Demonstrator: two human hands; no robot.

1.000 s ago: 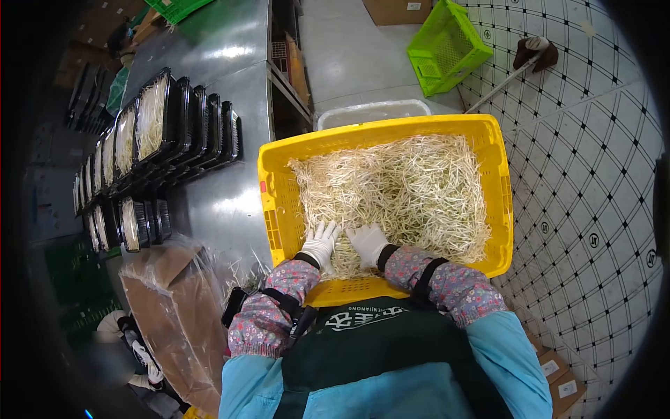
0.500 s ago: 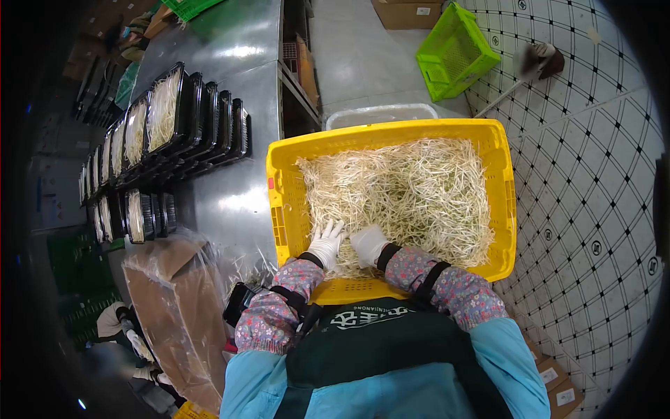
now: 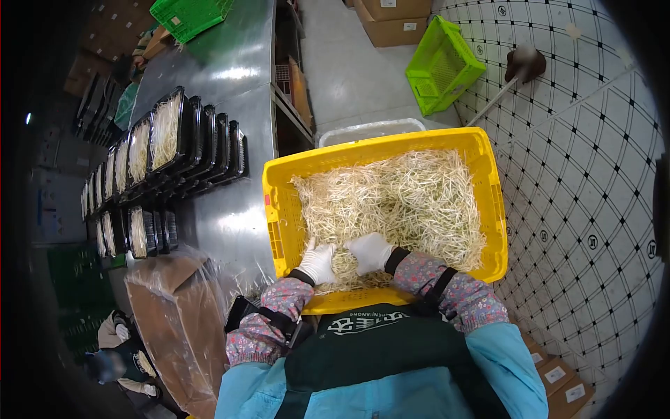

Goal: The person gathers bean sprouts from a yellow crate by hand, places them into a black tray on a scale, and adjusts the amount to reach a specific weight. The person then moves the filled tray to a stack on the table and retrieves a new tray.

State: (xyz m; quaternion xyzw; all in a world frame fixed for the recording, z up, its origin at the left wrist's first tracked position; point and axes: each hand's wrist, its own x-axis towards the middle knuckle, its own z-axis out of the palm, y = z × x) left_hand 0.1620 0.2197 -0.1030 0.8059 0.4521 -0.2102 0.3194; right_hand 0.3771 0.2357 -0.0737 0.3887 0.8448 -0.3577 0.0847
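A yellow crate [image 3: 499, 230] in front of me holds a deep bed of pale bean sprouts [image 3: 433, 202]. My left hand [image 3: 317, 262], in a white glove, is at the crate's near left part, its fingers curled down into the sprouts. Close to its right, my right hand [image 3: 370, 253], gloved too, bends its fingers into the same sprouts. A small clump lies between the two hands. The fingertips of both are partly hidden by the sprouts and the gloves.
Black trays [image 3: 167, 133] filled with sprouts stand stacked on the metal table [image 3: 237, 202] at left. Below them is a plastic-lined cardboard box [image 3: 167, 314]. A green crate [image 3: 443, 66] sits on the floor beyond. Another person [image 3: 122, 349] works at lower left.
My left hand has gone from spread fingers to curled ones. My right hand has turned inward, its fingers bent in the sprouts. The view has shifted slightly.
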